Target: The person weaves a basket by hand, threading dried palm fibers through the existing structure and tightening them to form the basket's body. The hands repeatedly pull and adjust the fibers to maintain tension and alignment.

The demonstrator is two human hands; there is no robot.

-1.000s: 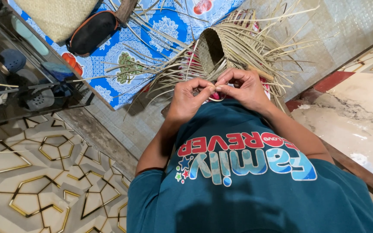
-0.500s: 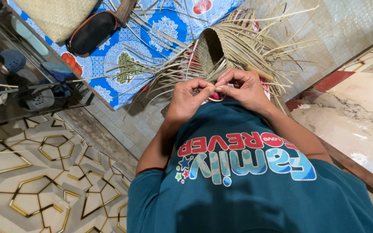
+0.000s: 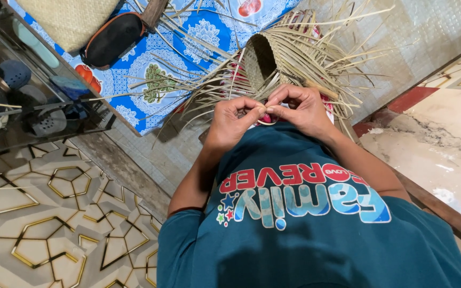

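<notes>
I see the left hand (image 3: 234,121) and right hand (image 3: 301,108) pressed together, fingertips pinched shut on thin straw strips (image 3: 265,111) at the near edge of the half-woven basket (image 3: 260,58). Left of it lie a blue patterned cloth (image 3: 134,74) and a black pouch (image 3: 112,38). The basket's mouth faces me, its long axis and loose strands running away, fanning right.

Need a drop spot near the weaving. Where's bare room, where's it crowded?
Free: patterned floor tiles left of the teal shirt; pale floor at right. Crowded: loose strips sprawl over the blue cloth around the woven basket, where both hands work.
</notes>
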